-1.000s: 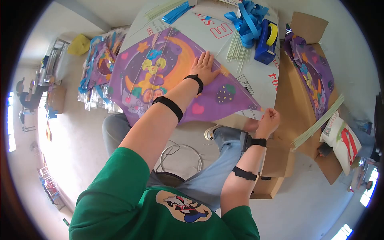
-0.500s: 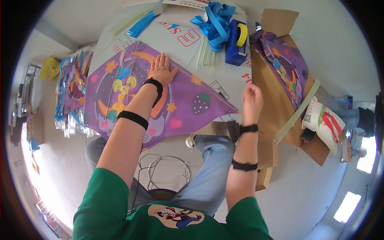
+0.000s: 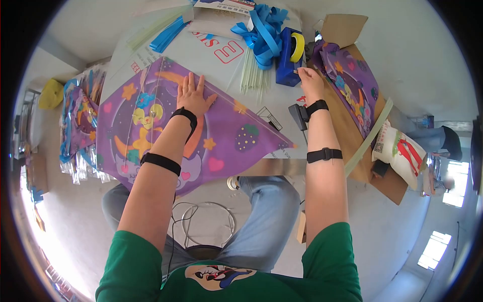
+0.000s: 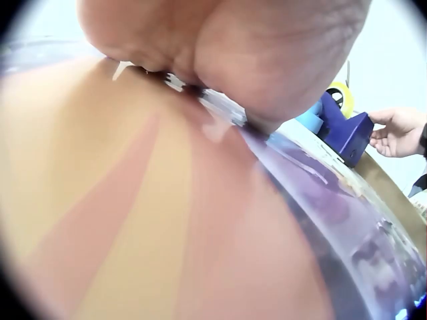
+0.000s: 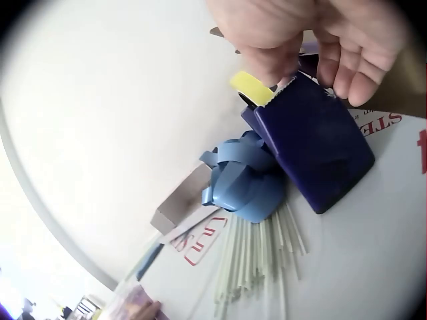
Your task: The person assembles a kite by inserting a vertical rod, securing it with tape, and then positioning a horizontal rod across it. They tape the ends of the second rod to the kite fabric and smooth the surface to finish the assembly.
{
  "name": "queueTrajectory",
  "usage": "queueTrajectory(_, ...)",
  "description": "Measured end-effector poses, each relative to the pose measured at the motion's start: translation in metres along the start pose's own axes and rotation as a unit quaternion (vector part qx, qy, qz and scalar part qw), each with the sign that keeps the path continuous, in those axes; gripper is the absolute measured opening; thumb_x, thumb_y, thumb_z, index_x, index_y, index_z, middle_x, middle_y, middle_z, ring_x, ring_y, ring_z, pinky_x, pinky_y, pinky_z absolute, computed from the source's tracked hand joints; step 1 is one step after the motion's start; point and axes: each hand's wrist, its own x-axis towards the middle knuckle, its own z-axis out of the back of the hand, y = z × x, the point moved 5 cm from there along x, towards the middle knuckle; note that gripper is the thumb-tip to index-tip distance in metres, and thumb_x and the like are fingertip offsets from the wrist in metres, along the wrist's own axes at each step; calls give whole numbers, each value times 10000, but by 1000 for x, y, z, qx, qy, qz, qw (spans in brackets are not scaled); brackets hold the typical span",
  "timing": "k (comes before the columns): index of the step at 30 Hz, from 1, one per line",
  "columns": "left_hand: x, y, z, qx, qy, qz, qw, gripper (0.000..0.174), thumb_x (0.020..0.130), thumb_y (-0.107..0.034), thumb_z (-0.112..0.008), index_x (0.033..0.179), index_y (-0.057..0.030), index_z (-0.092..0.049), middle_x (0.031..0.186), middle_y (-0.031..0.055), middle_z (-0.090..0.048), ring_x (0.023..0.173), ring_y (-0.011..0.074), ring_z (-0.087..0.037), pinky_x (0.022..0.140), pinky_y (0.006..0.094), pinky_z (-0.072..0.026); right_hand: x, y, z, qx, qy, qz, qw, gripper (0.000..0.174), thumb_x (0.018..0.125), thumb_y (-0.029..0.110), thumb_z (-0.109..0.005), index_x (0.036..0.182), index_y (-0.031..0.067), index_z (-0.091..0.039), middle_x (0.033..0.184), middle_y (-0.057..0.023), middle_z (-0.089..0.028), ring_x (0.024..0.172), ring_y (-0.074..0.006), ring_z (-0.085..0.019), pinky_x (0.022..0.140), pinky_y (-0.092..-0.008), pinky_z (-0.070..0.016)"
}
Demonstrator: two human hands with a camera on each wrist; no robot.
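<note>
A purple kite (image 3: 226, 146) printed with a bear, moon and stars lies spread on the table, thin strings running across it. My left hand (image 3: 193, 98) rests flat on its upper part with the fingers spread. My right hand (image 3: 311, 84) is at the front of a dark blue tape dispenser (image 3: 286, 76), which carries a yellow-cored roll (image 3: 298, 48). In the right wrist view the thumb and forefinger pinch at the toothed cutting edge (image 5: 285, 85); the clear tape itself hardly shows. The other fingers curl loosely beside the dispenser.
Blue ribbon (image 3: 264, 35) lies heaped left of the dispenser, with thin pale sticks (image 3: 254, 78) below it. Flat blue strips (image 3: 168, 34) are at the back left. Right of the table, another printed kite (image 3: 349, 80) and more sticks (image 3: 370, 136) lie over a cardboard box (image 3: 344, 24).
My right hand has left the kite's right tip and moved up and away to the tape dispenser. The left hand stays on the kite. The head view has shifted right.
</note>
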Motion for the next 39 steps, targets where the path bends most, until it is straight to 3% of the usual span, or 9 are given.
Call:
queueTrajectory(4,1,0,1,8,9,8,1000,788,862,-625,-385,1467,-185,-137,1525,140,-53,1411,287,-45,1132,418,-71,5,-15,-5,162,13,-130,978,196,816,209,-669,947,63,-671,840,17,-643,726,-105,-525,654,-270,-408)
queueTrajectory(10,2,0,1,3,31,8,999,801,865,-637,-366,1470,-182,-104,1524,151,-31,1411,298,-23,1127,429,-59,17,-19,-8,254,1,-227,940,206,774,192,-706,937,76,-658,900,9,-614,783,-111,-507,678,-266,-392)
queueTrajectory(16,1,-1,3,2,43,10,999,806,864,-645,-357,1470,-182,-97,1524,153,-20,1412,298,-12,1127,431,-53,-17,-6,-5,259,-55,-189,946,191,759,148,-682,911,46,-630,902,-16,-599,857,-139,-515,719,-311,-411)
queueTrajectory(24,0,-1,4,12,42,14,999,805,859,-638,-377,1470,-189,-111,1530,123,-11,1414,279,-10,1131,416,-44,-39,-32,-18,304,-86,-183,931,194,761,141,-705,896,26,-628,849,-37,-581,794,-150,-530,724,-304,-429)
queueTrajectory(27,1,-2,3,11,51,21,998,810,856,-636,-386,1470,-186,-111,1529,127,-22,1413,282,-14,1131,419,-48,-37,-36,-16,160,-115,-131,972,147,775,124,-691,856,15,-636,799,-22,-602,748,-143,-551,705,-286,-430)
queueTrajectory(29,3,1,-1,2,15,6,1000,836,840,-666,-384,1470,-187,-112,1524,150,-31,1410,302,-30,1123,450,-63,-33,-46,-13,-61,-145,-54,986,189,787,159,-680,855,-14,-652,819,-56,-647,724,-165,-582,699,-317,-465)
queueTrajectory(35,4,1,-2,-18,-25,-1,1000,820,848,-595,-459,1469,-185,-112,1519,163,-53,1406,316,-67,1118,465,-99,-105,-51,-17,212,-153,-120,958,112,822,88,-647,862,-16,-637,729,-17,-606,626,-122,-563,572,-252,-446)
queueTrajectory(37,-2,-2,2,-41,-61,-21,997,764,860,-520,-486,1458,-171,-162,1514,164,-84,1397,316,-106,1115,453,-127,-144,-36,-36,318,-58,-180,929,99,830,91,-647,860,-3,-639,750,-16,-604,633,-97,-555,560,-227,-435)
queueTrajectory(39,-5,-7,7,-62,-96,-43,993,710,872,-446,-512,1447,-158,-211,1508,164,-116,1388,316,-144,1113,441,-155,-178,-34,-53,361,-49,-206,908,95,834,83,-640,874,-3,-642,760,-20,-608,635,-91,-556,555,-216,-437)
